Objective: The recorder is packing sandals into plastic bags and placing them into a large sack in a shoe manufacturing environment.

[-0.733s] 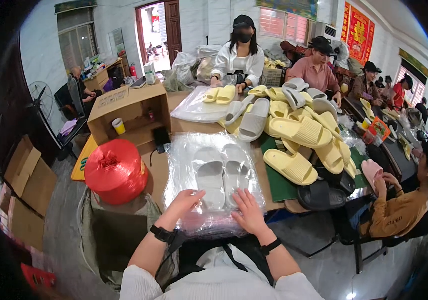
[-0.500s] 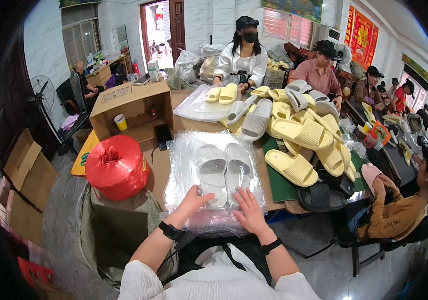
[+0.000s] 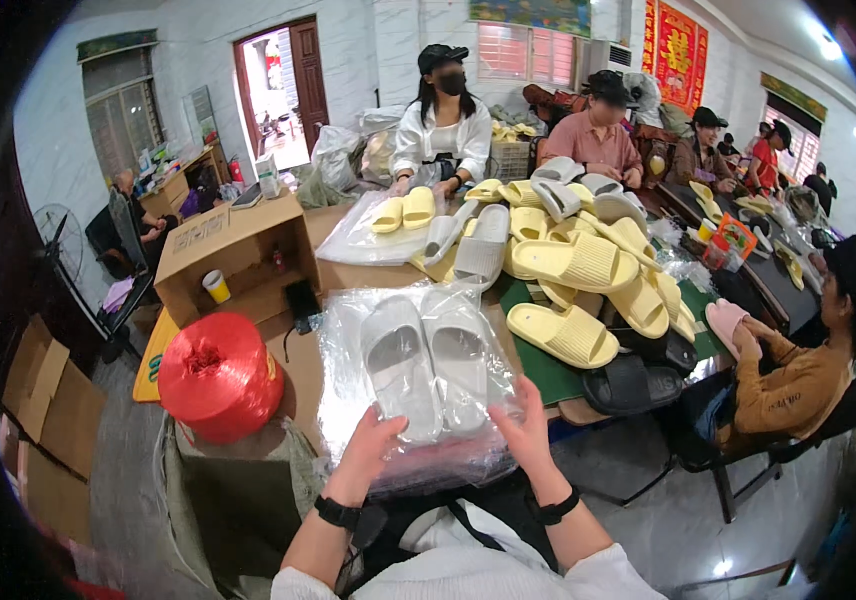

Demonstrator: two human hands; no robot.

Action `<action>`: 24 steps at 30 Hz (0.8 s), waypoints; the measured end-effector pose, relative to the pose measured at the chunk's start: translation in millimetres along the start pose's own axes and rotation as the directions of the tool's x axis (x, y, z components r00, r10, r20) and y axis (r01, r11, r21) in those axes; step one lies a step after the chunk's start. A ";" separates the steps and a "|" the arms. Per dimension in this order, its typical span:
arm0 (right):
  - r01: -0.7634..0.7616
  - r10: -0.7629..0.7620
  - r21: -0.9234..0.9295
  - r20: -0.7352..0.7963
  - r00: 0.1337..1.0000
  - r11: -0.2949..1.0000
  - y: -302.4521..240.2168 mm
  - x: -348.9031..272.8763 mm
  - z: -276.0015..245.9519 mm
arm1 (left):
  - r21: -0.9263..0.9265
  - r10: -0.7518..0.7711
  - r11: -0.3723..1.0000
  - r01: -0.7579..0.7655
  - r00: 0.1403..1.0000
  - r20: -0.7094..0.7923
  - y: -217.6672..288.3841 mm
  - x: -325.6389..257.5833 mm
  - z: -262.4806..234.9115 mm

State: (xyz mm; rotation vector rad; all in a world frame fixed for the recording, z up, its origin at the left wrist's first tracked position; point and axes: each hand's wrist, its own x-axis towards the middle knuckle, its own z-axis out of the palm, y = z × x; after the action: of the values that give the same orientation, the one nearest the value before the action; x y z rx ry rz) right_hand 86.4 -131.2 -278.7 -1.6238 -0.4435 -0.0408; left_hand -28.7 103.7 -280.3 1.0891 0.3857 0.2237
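A pair of light grey slippers (image 3: 396,350) lies side by side inside a clear plastic bag (image 3: 343,400), on a stack of similar clear bags in front of me. My left hand (image 3: 372,445) is at the near left side of the bagged pair, thumb and fingers apart beside the left slipper's heel. On the other side, my right hand (image 3: 526,435) touches the bag's near right part, its thumb angled toward the right slipper and its fingers spread upward. Both hands are open.
Yellow and grey slippers (image 3: 573,262) are heaped to the right, beside black slippers (image 3: 638,385). At left stand a red twine roll (image 3: 220,375), a cardboard box (image 3: 238,245) holding a cup, and a large sack (image 3: 238,490). Co-workers sit across and at right.
Both hands have shifted from over the slippers' near ends to the bag's sides, farther apart. The slippers now show larger and straighter under the plastic. My view has turned slightly right.
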 end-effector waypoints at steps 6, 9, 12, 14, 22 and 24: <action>-0.453 0.298 0.417 0.385 0.873 0.788 -6.4 -7.8 7.1 | -0.083 0.037 0.996 -0.028 0.992 0.118 3.1 -19.5 7.1; -0.324 0.213 0.447 0.281 0.936 0.834 -6.6 -23.2 26.4 | -0.136 0.016 0.991 0.004 0.989 0.149 -0.3 -26.5 8.2; -0.045 0.016 0.270 0.110 0.994 0.962 -1.9 -45.9 52.3 | -0.071 0.076 0.995 -0.072 0.995 0.059 1.1 -43.7 16.2; 0.203 -0.218 0.117 0.136 0.966 0.972 -12.4 -59.7 65.5 | 0.018 0.190 0.982 -0.191 0.982 0.013 1.5 -54.3 11.8; 0.423 -0.337 -0.040 0.540 0.771 0.905 -48.4 -25.7 32.8 | 0.297 0.403 0.900 -0.321 0.872 -0.279 52.8 -154.9 -106.8; 0.363 -0.276 -0.118 0.451 0.849 0.924 -27.9 -13.7 32.8 | 0.418 0.505 0.843 -0.339 0.767 -0.395 64.7 -200.8 -145.5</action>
State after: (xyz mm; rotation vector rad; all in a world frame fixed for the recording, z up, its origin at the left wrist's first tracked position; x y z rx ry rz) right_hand 57.4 -102.2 -259.7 -1.7405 -1.0831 0.0213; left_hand -270.8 178.8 -242.6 1.4418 0.6437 0.8937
